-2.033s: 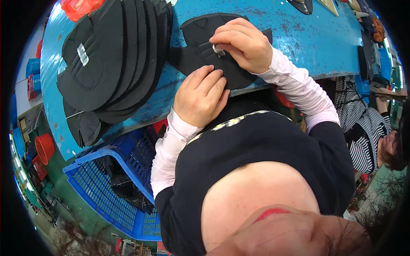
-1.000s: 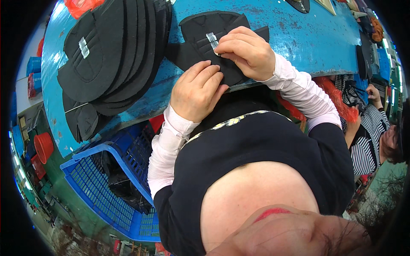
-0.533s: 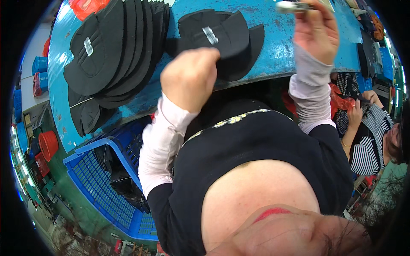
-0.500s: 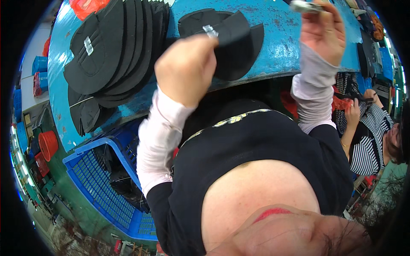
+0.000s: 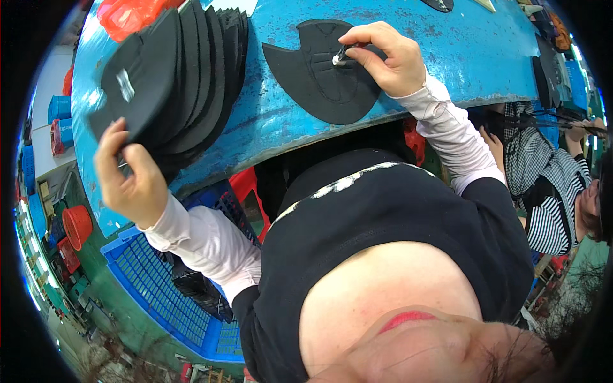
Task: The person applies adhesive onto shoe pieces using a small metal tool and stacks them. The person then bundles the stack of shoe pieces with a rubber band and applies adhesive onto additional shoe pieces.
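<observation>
My right hand pinches a small dark tool with a white tip between thumb and fingers. The tip meets the middle of a flat black foam-like piece, which has curved edges, a notch and faint stitch-like lines. On the left, my left hand has its fingers apart at the near edge of a fanned stack of similar black pieces. The top piece is blurred and carries a shiny whitish patch. Whether the fingertips still touch that piece is hard to tell.
A blue worn table bears the pieces. Red plastic lies behind the stack. Below the left edge stands a blue basket with black material inside. Another person is at the right, beside the table. A red bucket stands far left.
My left hand has moved left to the stack, and the patched piece has left the middle. My right hand has come down with the tool onto the piece lying there.
</observation>
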`<state>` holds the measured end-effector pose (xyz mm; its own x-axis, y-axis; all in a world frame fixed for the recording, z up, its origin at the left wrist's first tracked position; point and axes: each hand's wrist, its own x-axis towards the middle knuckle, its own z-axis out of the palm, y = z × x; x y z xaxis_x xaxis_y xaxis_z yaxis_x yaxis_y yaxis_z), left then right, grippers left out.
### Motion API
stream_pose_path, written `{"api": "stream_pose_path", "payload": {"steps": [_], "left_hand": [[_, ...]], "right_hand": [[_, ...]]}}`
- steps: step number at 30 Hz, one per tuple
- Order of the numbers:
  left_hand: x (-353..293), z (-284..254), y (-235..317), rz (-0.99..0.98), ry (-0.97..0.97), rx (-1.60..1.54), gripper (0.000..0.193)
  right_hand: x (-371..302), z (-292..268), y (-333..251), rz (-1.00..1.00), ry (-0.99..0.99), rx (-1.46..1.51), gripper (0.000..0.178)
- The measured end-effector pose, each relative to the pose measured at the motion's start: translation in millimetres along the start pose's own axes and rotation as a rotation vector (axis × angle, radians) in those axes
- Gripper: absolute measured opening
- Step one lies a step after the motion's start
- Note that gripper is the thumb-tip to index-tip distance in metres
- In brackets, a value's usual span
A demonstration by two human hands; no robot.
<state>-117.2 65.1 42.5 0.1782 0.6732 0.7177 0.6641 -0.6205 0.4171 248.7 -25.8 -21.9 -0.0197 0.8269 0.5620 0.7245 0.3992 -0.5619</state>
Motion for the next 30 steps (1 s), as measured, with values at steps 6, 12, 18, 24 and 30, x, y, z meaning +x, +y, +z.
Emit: {"api": "stream_pose_path", "payload": {"steps": [6, 12, 18, 24, 30], "left_hand": [[-20, 34, 50, 0.397, 0.005, -0.004, 0.033], [-80, 112, 79, 0.424, -0.626, -0.364, 0.043], [-82, 116, 85, 0.404, -0.586, -0.321, 0.038], [-83, 116, 85, 0.370, -0.577, -0.331, 0.038], [-84, 117, 84, 0.361, -0.580, -0.346, 0.038]], "right_hand": [[-3, -1, -5, -0.008, -0.054, -0.006, 0.019], [-4, 3, -17, -0.072, -0.102, -0.034, 0.023], [-7, 15, -11, -0.128, -0.102, -0.044, 0.022], [-3, 22, -2, -0.180, -0.037, -0.138, 0.021], [8, 27, 14, -0.198, 0.036, -0.177, 0.023]]}}
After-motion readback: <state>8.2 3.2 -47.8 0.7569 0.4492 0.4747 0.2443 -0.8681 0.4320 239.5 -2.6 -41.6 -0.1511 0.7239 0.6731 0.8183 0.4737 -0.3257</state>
